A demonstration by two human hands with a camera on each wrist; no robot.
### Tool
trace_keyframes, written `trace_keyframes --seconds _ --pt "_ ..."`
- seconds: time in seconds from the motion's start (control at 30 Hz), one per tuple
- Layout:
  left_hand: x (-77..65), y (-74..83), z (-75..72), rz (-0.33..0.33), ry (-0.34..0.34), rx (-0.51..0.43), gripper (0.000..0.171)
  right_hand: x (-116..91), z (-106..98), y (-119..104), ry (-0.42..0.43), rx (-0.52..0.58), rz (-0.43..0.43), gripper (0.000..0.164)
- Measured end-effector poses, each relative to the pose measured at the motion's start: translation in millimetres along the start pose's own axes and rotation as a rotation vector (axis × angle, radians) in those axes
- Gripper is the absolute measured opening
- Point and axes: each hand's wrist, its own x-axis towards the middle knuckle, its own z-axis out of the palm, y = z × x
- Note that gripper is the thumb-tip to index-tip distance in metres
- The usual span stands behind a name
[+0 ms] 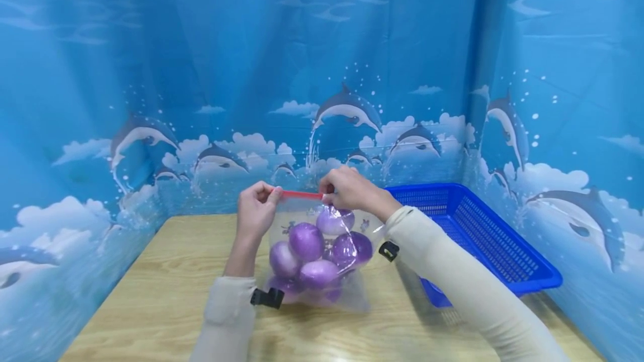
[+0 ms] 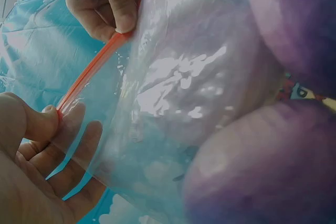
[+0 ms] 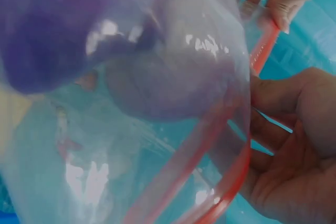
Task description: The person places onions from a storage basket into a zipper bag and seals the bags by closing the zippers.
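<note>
A clear zip bag (image 1: 358, 296) with a red zip strip (image 1: 301, 194) hangs upright between my hands, close over the table. Several shiny purple, egg-shaped things (image 1: 306, 242) fill it. My left hand (image 1: 255, 212) pinches the left end of the strip between thumb and forefinger; its other fingers lie behind the clear film in the left wrist view. Farther along the strip, my right hand (image 1: 353, 187) pinches it with thumb and fingers. Between the hands the strip runs taut as one line. Past the right hand, the right wrist view shows two separate red strands (image 3: 178, 174).
A blue plastic basket (image 1: 508, 239) with mesh sides stands at the right, partly behind my right forearm. The light wooden table (image 1: 166, 278) lies under the bag. Blue curtains (image 1: 241, 43) printed with dolphins hang behind and at both sides.
</note>
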Motion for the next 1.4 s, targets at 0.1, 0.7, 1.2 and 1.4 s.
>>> trace_keyframes --seconds 0.1,0.7,1.2,1.4 --pt "1.4 -0.2 -1.9 -0.003 -0.008 -0.009 0.014 -3.1 -5.6 0.0 -0.011 0.026 0.037 0.01" --pt "13.4 -13.4 -39.5 -0.119 0.092 -0.056 0.019 -26.5 -31.1 43.5 0.011 0.047 0.206 0.011" --pt "14.4 -10.0 -43.1 -0.137 0.0 -0.102 0.023 -34.6 -32.4 63.0 -0.088 0.125 0.26 0.011" --pt "14.9 -17.6 -37.5 -0.164 -0.038 -0.064 0.033 -34.5 -16.0 72.6 -0.09 0.222 0.251 0.012"
